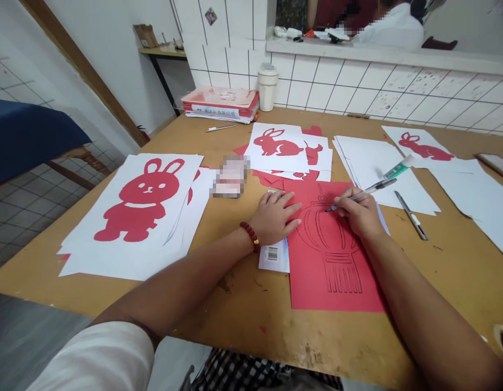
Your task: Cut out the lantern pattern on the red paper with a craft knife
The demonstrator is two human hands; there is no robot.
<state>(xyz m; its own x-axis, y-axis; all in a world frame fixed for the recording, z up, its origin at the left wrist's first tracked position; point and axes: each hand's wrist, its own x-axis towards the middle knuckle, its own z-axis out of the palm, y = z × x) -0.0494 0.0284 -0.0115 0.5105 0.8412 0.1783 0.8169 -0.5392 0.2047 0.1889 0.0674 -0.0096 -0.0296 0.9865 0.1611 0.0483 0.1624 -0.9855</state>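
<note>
A red sheet of paper (pixel 306 277) lies before me with a lantern and its tassel drawn in dark lines. My right hand (pixel 359 212) grips a pen (pixel 377 186), its tip on the upper part of the lantern. My left hand (pixel 275 217), with a beaded bracelet, rests palm down with fingers spread across the sheet's left edge. Beneath that hand and the sheet a pale booklet with a barcode (pixel 279 259) sticks out. A craft knife (pixel 411 216) lies right of my right hand, and a green and white tube (pixel 399 167) is just beyond it.
White sheets with a red rabbit figure (pixel 143 198) lie at left, others with rabbit cutouts (pixel 278 144) behind the red sheet. More white paper (pixel 368 155) is at right. A paper stack (pixel 221 103) and white cup (pixel 268 87) stand by the tiled wall.
</note>
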